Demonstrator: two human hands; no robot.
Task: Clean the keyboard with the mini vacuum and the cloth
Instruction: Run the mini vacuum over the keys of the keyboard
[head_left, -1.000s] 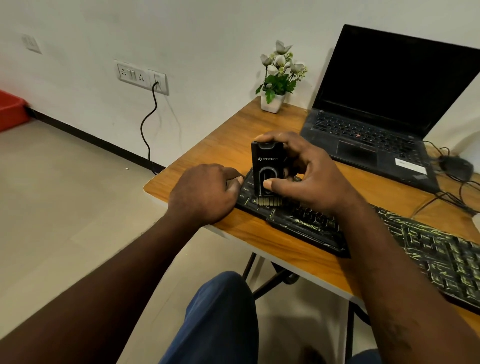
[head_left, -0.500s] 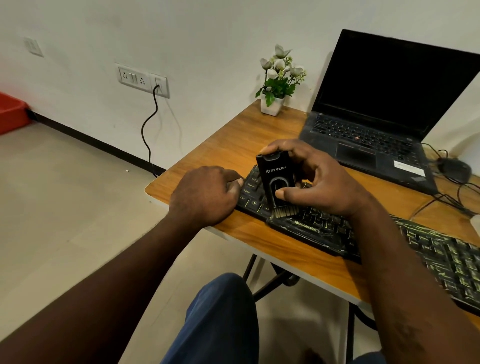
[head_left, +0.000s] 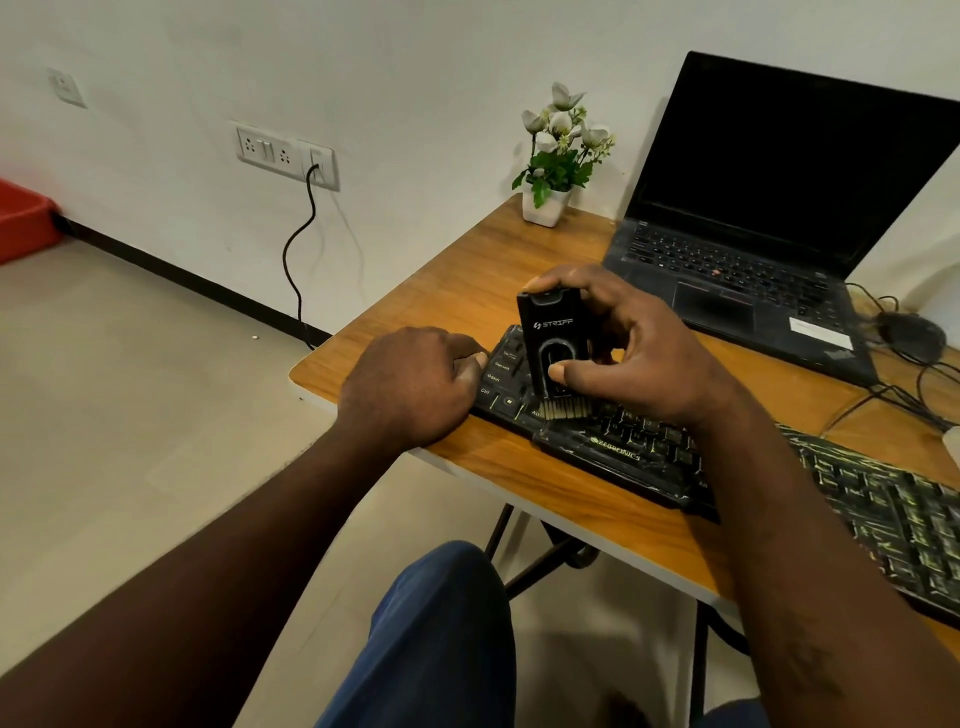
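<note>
Your right hand (head_left: 639, 358) grips the mini vacuum (head_left: 550, 338) upright, bristles on left-end keys of the keyboard (head_left: 623, 452). At its 9 o'clock, your left hand (head_left: 410, 384) sits curled against the keyboard edge, possibly gripping.

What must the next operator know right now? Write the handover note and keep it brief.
Right hand: grips the black rectangular mini vacuum upright, thumb on its front, brush bristles down on the keys.
Left hand: fingers curled, set against the left end of the black keyboard with yellow-green lettering on the wooden table; whether it grips the edge is hidden.
Done: the brush is working the keyboard's left end, lower rows; how much is already clean cannot be told.
Left: probably the keys further right, then the cloth wipe. No cloth is in view.
</note>
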